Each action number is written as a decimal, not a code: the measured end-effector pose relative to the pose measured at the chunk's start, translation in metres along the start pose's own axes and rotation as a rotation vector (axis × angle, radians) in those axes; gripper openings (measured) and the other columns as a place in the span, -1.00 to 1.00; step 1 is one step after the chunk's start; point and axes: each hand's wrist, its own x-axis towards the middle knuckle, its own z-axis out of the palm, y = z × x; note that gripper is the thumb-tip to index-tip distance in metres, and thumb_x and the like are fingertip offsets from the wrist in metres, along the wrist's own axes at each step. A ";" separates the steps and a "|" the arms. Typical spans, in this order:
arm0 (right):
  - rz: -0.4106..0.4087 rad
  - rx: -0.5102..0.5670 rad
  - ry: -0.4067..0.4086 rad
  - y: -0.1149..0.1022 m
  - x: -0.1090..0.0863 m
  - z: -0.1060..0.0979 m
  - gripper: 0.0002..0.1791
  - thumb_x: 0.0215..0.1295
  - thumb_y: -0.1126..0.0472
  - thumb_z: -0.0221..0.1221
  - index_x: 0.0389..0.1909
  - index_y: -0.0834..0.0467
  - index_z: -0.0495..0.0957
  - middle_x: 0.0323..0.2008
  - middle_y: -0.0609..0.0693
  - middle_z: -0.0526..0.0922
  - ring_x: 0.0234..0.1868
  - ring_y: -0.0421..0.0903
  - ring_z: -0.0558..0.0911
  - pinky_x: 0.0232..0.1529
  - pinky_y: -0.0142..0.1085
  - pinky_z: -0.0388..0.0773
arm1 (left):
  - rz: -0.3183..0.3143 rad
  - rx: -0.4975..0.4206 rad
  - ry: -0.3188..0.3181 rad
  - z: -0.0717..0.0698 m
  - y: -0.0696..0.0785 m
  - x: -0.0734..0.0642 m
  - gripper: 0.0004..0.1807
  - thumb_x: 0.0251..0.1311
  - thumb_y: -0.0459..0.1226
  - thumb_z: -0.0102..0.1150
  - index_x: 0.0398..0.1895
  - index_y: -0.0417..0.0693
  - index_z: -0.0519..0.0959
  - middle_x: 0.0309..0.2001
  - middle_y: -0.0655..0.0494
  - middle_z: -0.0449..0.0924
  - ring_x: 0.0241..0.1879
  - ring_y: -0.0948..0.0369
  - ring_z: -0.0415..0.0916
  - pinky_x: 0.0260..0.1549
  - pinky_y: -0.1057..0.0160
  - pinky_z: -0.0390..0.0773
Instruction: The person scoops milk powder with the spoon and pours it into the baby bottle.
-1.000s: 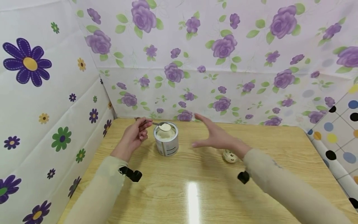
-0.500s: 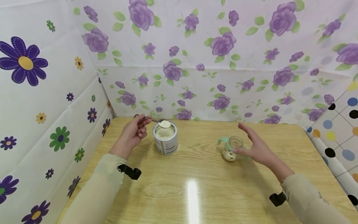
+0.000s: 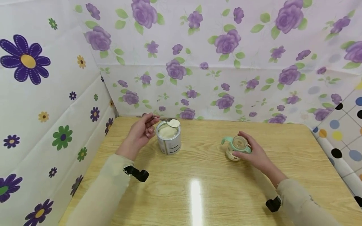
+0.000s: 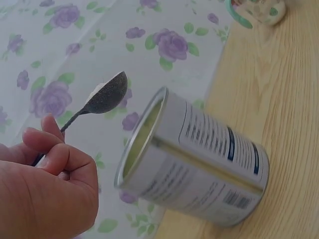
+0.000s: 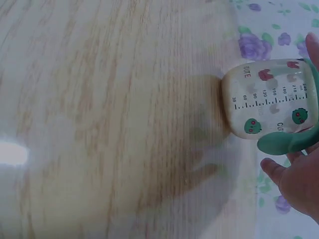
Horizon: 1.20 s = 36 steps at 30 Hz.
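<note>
My left hand (image 3: pixel 138 134) pinches the handle of a metal spoon (image 4: pixel 107 94) heaped with white powder. The spoon's bowl is held over the rim of a tin (image 4: pixel 209 159) that stands uncovered, with pale powder (image 3: pixel 167 131) inside. At the right stands a clear baby bottle (image 5: pixel 269 97) with a green handle collar, printed measure marks and little pictures; its mouth has no cap. My right hand (image 3: pixel 255 157) is spread around the bottle's right side, the thumb in front and the fingers behind. In the right wrist view the thumb lies beside the green handle (image 5: pixel 284 143).
The wooden table (image 3: pixel 164 188) reaches back to a wall covered in purple-flowered cloth (image 3: pixel 198 78). A second flowered cloth (image 3: pixel 56 110) lines the left side, and a dotted one (image 3: pixel 345 135) the right. A band of glare lies on the front of the table.
My right hand has moved right, away from beside the tin, and come around the bottle. The left hand keeps the loaded spoon over the tin, shifted slightly right.
</note>
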 end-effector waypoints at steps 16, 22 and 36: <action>0.036 0.042 0.019 0.013 -0.001 0.002 -0.12 0.43 -0.02 0.43 0.64 0.03 0.25 0.47 0.19 0.44 0.42 0.27 0.46 0.30 0.29 0.43 | -0.043 0.023 -0.076 0.091 -0.054 0.017 -0.67 0.71 -0.15 -0.02 -0.10 -0.12 0.69 -0.43 0.24 0.74 -0.75 0.39 0.23 -0.72 0.46 0.12; 0.025 0.067 0.020 0.013 0.001 0.004 -0.15 0.43 0.00 0.43 0.63 0.03 0.27 0.46 0.19 0.45 0.41 0.24 0.46 0.30 0.26 0.42 | -0.063 0.036 -0.119 0.123 -0.082 0.024 -0.68 0.69 -0.14 0.01 -0.08 -0.14 0.70 -0.41 0.23 0.73 -0.74 0.40 0.24 -0.72 0.47 0.13; 0.042 0.084 0.030 0.006 0.001 0.008 -0.11 0.39 0.01 0.47 0.63 0.05 0.26 0.38 0.19 0.53 0.36 0.21 0.52 0.32 0.18 0.42 | -0.106 0.107 -0.153 0.165 -0.124 0.034 -0.66 0.68 -0.09 0.03 -0.06 -0.11 0.72 -0.32 0.20 0.71 -0.69 0.37 0.17 -0.70 0.45 0.15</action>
